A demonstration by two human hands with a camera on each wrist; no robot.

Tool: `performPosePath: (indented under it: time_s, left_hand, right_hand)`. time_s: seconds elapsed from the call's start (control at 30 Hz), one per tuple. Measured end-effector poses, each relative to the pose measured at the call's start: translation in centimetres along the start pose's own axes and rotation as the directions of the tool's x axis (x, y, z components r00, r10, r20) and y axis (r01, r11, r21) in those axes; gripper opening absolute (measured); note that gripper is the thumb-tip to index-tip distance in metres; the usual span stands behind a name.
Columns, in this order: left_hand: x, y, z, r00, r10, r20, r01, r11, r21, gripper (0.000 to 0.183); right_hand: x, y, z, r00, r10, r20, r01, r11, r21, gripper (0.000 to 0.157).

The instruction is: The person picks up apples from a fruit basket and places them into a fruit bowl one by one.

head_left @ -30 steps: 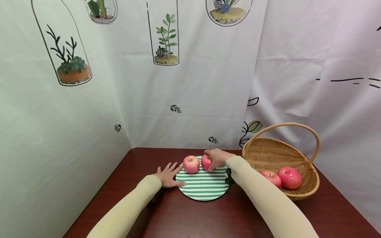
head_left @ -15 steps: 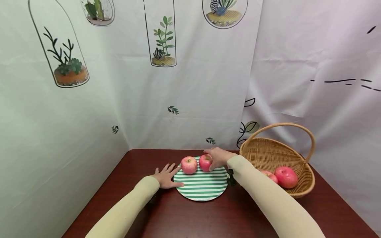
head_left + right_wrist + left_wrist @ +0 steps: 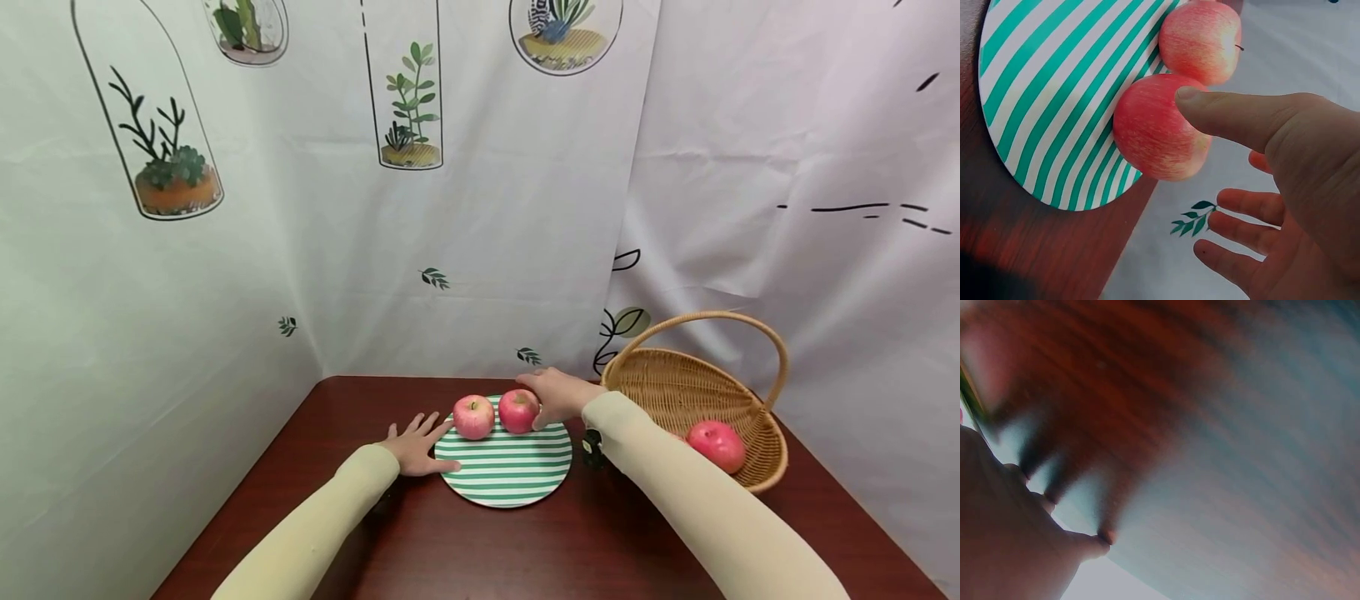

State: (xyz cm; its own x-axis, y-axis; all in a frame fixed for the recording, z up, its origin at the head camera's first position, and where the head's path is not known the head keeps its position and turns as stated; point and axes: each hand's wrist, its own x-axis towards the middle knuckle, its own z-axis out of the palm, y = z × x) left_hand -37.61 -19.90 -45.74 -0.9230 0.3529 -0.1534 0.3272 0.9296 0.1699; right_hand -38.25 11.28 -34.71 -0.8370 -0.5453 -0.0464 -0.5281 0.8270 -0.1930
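Two red apples lie side by side at the far edge of a round green-and-white striped mat: the left apple and the right apple. My right hand is at the right apple's right side, fingers spread and not wrapped around it. In the right wrist view, the thumb overlaps that apple and the other fingers are apart from it. My left hand lies flat with spread fingers at the left edge of the striped mat, thumb on its rim.
A wicker basket with a tall handle stands on the right side of the dark wooden table. A red apple shows inside it, with another mostly hidden behind my right sleeve. A plant-print cloth hangs behind the table.
My right hand has loosened from the right apple and drawn slightly to the right, with the apple left on the mat. The left hand stays in place. The head view has shifted slightly.
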Motion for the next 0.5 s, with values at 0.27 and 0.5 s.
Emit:
performPosePath:
  time_s: [0.27,0.5]
  left_hand:
    - [0.6,-0.5,0.6,1.0,0.0,-0.012,0.0,1.0,-0.003,0.101]
    - [0.6,-0.4,0.6,1.0,0.002,-0.016,-0.003,1.0,-0.01,0.101]
  right_hand:
    - [-1.3,-0.6,-0.9,1.0,-0.028,-0.003,0.028,0.999,-0.035,0.082]
    - [-2.3,-0.6,-1.3,0.998,-0.063,-0.013,0.062,0.995,-0.082,0.081]
